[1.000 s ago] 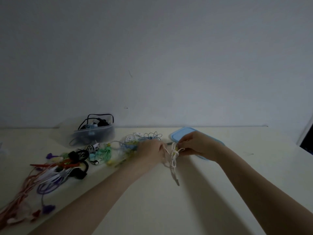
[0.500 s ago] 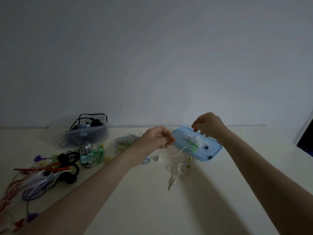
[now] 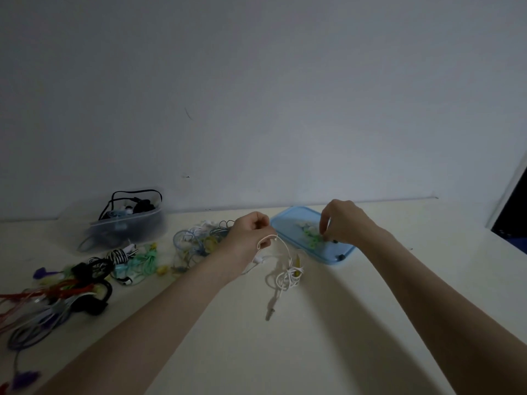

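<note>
Nearest on the table, the plug of the white cable lies about where it lay half a second ago, pointing to seven o'clock from the loose coil. From that coil one strand arcs up toward eleven o'clock into the left hand, which pinches it between thumb and curled fingers, as before. The right hand, raised clear of the blue lid a moment ago, has dropped onto it at two o'clock of the coil. Its fingertips are bunched down among the green pieces there. In this dim light I cannot tell whether it has one pinched or only touches them. Out at nine o'clock the heap of coloured cables runs off the frame's edge, its strands blurring together. Farther back at ten o'clock, the clear tub holds dark cords.
</note>
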`<state>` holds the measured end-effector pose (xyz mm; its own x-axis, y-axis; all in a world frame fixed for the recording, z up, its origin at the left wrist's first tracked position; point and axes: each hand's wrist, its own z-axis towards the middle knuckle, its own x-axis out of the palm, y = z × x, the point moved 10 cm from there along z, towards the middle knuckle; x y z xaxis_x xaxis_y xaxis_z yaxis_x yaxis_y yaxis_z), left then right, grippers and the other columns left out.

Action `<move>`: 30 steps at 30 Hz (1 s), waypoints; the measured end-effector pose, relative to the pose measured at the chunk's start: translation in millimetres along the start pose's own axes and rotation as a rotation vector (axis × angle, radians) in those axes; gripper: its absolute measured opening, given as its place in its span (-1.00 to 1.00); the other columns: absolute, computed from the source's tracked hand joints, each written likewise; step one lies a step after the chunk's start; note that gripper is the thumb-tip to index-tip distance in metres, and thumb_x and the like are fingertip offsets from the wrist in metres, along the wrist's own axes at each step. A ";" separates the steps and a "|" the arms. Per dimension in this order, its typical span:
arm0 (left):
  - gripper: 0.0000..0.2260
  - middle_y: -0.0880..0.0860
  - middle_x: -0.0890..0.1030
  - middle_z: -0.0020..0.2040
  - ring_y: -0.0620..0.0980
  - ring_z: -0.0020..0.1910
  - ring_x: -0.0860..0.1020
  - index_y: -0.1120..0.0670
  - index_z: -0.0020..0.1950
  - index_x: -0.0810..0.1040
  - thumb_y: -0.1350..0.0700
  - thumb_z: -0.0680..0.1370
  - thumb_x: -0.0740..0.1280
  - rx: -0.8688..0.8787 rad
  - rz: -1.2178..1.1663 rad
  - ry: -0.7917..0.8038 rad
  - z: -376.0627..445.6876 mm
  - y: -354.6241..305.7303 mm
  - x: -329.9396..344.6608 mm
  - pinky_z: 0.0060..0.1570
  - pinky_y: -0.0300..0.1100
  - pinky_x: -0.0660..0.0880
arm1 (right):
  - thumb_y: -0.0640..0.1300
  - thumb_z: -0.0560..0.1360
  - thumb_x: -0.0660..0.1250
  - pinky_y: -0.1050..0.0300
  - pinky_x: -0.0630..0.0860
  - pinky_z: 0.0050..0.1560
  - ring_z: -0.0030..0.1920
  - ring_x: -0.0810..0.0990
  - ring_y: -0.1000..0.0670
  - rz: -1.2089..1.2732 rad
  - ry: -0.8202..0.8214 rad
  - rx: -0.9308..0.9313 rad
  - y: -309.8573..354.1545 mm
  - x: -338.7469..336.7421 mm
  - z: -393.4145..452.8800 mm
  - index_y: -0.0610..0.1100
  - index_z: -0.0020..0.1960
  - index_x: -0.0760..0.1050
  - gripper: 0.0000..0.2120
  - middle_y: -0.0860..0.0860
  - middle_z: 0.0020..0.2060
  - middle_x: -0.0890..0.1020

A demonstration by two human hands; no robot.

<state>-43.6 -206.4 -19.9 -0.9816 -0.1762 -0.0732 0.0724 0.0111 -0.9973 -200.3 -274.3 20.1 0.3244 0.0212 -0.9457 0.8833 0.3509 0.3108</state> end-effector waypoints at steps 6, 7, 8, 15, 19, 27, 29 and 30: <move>-0.81 0.00 0.44 -0.37 -0.10 -0.43 0.39 0.06 -0.20 0.50 0.35 0.43 0.35 0.054 0.405 0.047 4.0 1.0 -0.5 -0.44 -0.30 0.32 | -0.33 0.45 0.27 0.07 0.56 -0.09 -0.14 0.62 -0.14 0.037 -0.106 -0.038 8.0 -12.4 -0.2 -0.18 -0.04 0.60 -0.82 -0.14 -0.07 0.64; -0.82 -0.02 0.43 -0.38 -0.11 -0.41 0.38 0.04 -0.20 0.51 0.33 0.42 0.36 0.074 0.497 0.050 5.2 -1.5 -0.9 -0.42 -0.30 0.31 | -0.34 0.46 0.26 0.11 0.54 -0.11 -0.16 0.60 -0.09 0.072 -0.138 -0.062 12.8 -16.1 -0.2 -0.19 -0.03 0.61 -0.81 -0.12 -0.06 0.65; -0.84 -0.05 0.42 -0.40 -0.13 -0.41 0.37 0.03 -0.19 0.53 0.29 0.43 0.37 0.091 0.574 0.048 5.4 -4.2 -1.9 -0.42 -0.33 0.30 | -0.35 0.46 0.25 0.18 0.51 -0.15 -0.19 0.57 -0.04 0.119 -0.152 -0.096 20.1 -17.8 -0.9 -0.21 -0.02 0.62 -0.79 -0.11 -0.07 0.66; -0.85 0.04 0.55 -0.08 -0.04 -0.12 0.52 0.10 0.03 0.64 0.14 0.50 0.35 0.240 1.000 0.035 -2.0 -21.0 -2.3 -0.27 -0.33 0.32 | -0.28 0.47 0.33 0.45 0.41 -0.40 -0.47 0.49 0.22 0.476 0.025 -0.217 71.5 25.6 -9.4 -0.21 -0.10 0.63 -0.90 0.01 -0.36 0.58; -0.95 0.03 0.60 -0.15 -0.01 -0.17 0.58 0.11 -0.10 0.65 0.19 0.47 0.40 0.287 0.723 -0.121 -1.6 -21.4 -23.8 -0.09 -0.21 0.50 | -0.28 0.49 0.30 0.38 0.46 -0.41 -0.50 0.52 0.18 0.706 -0.010 -0.148 66.7 45.0 -12.2 -0.21 -0.16 0.58 -0.91 -0.07 -0.35 0.62; -0.81 -0.07 0.62 -0.22 -0.11 -0.15 0.61 -0.07 -0.16 0.53 0.23 0.44 0.43 0.354 0.273 -0.239 -7.5 -11.8 -34.3 -0.08 -0.25 0.55 | -0.34 0.43 0.39 0.25 0.59 -0.26 -0.40 0.62 0.08 1.100 -0.144 -0.021 53.7 57.7 -18.7 -0.16 -0.24 0.52 -0.86 -0.03 -0.40 0.62; -0.79 -0.08 0.61 -0.23 -0.13 -0.16 0.61 -0.08 -0.20 0.50 0.22 0.43 0.44 0.395 0.269 -0.285 -11.2 -14.4 -37.4 -0.12 -0.30 0.55 | -0.36 0.43 0.38 0.30 0.57 -0.30 -0.43 0.61 0.12 1.170 -0.169 0.003 51.3 58.6 -19.7 -0.18 -0.24 0.52 -0.87 -0.04 -0.41 0.62; -0.78 -0.10 0.60 -0.25 -0.16 -0.18 0.60 -0.08 -0.22 0.49 0.22 0.43 0.44 0.414 0.283 -0.306 -13.3 -16.4 -37.8 -0.13 -0.33 0.54 | -0.36 0.44 0.37 0.31 0.56 -0.31 -0.44 0.61 0.13 1.204 -0.176 0.019 49.9 58.8 -19.8 -0.19 -0.23 0.53 -0.87 -0.04 -0.41 0.62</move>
<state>-10.1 -186.8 -0.8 -0.8229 -0.4990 -0.2718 0.4478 -0.2752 -0.8507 -143.8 -237.0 -21.8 0.9803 0.1961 -0.0255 -0.0106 0.1807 0.9835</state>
